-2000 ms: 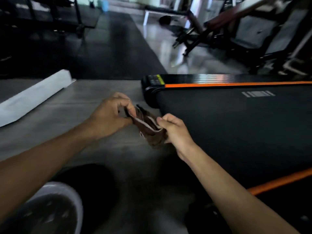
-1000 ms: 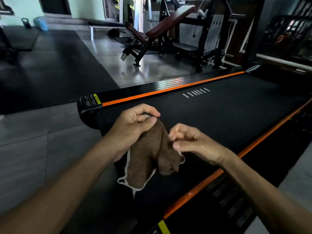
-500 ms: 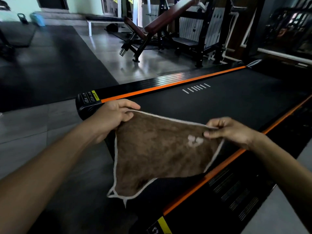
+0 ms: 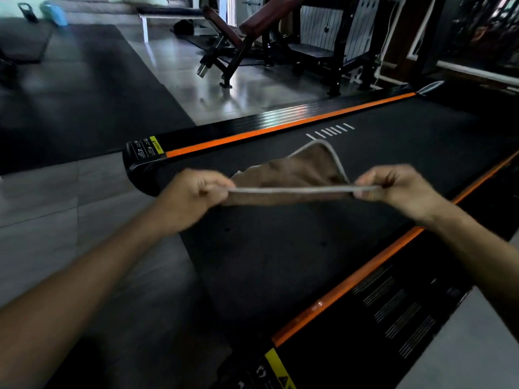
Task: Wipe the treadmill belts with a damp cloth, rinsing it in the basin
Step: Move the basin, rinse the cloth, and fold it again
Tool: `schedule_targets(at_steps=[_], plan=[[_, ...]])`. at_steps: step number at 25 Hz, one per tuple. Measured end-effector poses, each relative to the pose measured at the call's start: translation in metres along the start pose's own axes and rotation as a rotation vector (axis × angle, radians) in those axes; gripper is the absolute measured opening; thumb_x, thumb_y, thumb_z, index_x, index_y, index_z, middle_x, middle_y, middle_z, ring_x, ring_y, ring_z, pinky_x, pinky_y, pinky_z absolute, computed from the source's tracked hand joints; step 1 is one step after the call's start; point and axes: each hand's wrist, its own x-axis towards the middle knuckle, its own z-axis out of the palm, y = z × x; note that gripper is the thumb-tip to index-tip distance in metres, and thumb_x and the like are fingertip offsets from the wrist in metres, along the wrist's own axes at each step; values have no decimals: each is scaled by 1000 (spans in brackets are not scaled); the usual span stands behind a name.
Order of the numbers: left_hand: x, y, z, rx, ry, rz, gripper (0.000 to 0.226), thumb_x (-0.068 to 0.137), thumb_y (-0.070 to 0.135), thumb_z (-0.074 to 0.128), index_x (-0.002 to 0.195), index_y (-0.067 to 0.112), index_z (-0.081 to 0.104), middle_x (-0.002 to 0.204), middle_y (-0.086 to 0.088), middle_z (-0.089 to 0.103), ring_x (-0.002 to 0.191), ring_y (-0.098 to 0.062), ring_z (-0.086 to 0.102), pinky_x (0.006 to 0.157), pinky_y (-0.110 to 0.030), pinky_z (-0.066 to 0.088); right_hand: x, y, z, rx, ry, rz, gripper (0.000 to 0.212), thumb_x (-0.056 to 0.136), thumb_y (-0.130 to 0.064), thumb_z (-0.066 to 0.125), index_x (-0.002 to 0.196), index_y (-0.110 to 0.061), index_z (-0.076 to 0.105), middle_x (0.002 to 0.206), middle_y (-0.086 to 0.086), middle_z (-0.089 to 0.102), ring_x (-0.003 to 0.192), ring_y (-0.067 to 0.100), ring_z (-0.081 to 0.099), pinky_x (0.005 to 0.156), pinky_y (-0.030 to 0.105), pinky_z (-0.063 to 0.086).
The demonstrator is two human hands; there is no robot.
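A brown terry cloth with a pale stitched border (image 4: 292,175) is held stretched flat in the air above the black treadmill belt (image 4: 280,262), near the belt's rear end. The left hand (image 4: 193,196) pinches 1 corner and the right hand (image 4: 398,189) pinches the other, fingers curled tight on the near hem, which runs as a taut pale line between them. The far part of the cloth rises to a peak just short of the white stripe marks (image 4: 330,131) printed on the belt. 2 orange side strips (image 4: 351,282) border the belt. A dark red padded weight bench (image 4: 252,26) stands on the glossy floor beyond.
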Motion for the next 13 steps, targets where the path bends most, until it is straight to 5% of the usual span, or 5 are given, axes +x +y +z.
schedule_targets(at_steps=[5,8,10,11,13], plan=[[-46,-33,30,-83,-370,-320,18,93,8,61,101,22,69,84,-4,75,74,-13,69,65,-24,55,-47,55,25,8,-399,281,11,79,-11,74,89,-9,77,83,15,72,73,17,66,65,28,53],[-38,-47,45,-90,-143,-388,20,91,6,62,94,25,68,78,-3,72,70,-12,66,69,-33,55,-30,63,39,75,-143,342,13,84,1,70,84,-12,73,77,7,69,70,13,63,65,30,50],[-27,-50,53,60,28,-418,24,86,12,67,102,29,64,98,4,67,90,-13,64,82,-35,54,-13,62,50,-22,63,341,17,83,-2,74,89,-16,67,85,-1,67,79,12,63,73,29,49],[-25,-50,57,191,21,-391,32,82,16,71,110,30,61,110,6,58,100,-14,59,88,-35,50,-7,64,53,-181,94,294,24,80,-7,78,96,-20,64,94,-3,65,87,13,62,79,29,49],[-31,-46,66,397,-206,-222,48,73,20,73,117,32,57,121,9,46,110,-13,47,92,-34,45,-10,68,55,-480,-127,95,38,70,-25,78,104,-29,60,108,-7,57,101,14,56,90,32,46]])
